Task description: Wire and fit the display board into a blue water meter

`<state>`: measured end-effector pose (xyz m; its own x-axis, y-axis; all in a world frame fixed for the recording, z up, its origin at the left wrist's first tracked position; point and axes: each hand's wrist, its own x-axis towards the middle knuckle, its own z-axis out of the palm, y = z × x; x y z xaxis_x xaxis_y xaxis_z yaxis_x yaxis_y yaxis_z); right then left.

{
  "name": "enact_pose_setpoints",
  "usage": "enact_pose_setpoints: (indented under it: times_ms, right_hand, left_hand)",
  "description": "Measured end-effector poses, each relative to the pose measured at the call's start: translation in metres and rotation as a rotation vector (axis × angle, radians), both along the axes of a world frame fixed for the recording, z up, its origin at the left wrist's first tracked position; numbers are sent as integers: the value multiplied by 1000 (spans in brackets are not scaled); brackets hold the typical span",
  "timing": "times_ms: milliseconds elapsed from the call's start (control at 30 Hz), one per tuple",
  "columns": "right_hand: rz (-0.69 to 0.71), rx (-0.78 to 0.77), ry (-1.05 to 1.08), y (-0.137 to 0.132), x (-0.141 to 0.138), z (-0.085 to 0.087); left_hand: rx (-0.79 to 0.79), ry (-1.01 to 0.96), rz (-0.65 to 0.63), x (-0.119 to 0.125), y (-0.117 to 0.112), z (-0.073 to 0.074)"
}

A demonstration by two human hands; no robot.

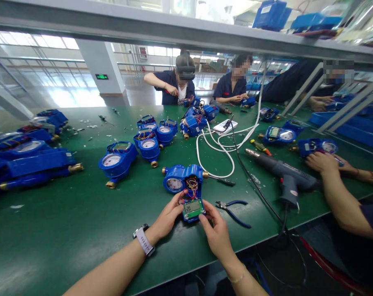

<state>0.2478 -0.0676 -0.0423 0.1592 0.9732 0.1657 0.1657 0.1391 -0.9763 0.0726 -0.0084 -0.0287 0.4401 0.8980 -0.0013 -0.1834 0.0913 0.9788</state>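
Observation:
Between my two hands is a small display module (193, 209), a green circuit board with a lit LCD in a blue frame. My left hand (170, 216) grips its left edge, fingers curled near the wires. Thumb and fingers of my right hand (215, 226) close on its right edge. Coloured wires (192, 187) run from the module into the open housing of a blue water meter (175, 184), which lies on its side just beyond, with brass ends. Right of my right hand lie cutting pliers (234, 209), jaws toward me. A black-handled screwdriver (225, 181) rests behind the meter.
More blue meters (118, 160) stand on the green table (81, 230), with a pile at left (35, 160). A heat gun (281, 172), power strip (225, 126) and white cable (201, 152) lie right. A co-worker's hands (325, 162) work at right; others sit opposite. A shelf (143, 28) hangs overhead.

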Motion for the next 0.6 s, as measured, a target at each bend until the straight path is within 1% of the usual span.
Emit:
enact_pose_setpoints:
  times_ms: [100,200,300,433,600]
  right_hand:
    - [3,-9,63,0,1,-3]
    - [2,-12,75,-1,0,-3]
    - [5,-4,57,-2,-1,2]
    - [0,5,22,-3,-2,10]
    - [-18,11,-5,-2,-3,11]
  left_hand:
    - [8,16,-39,0,-2,-1]
    - [51,66,-57,0,-4,-3]
    - [96,151,-46,0,-5,-5]
    - [103,251,-28,-3,-2,-8]
    - [91,291,1,-3,1,-9]
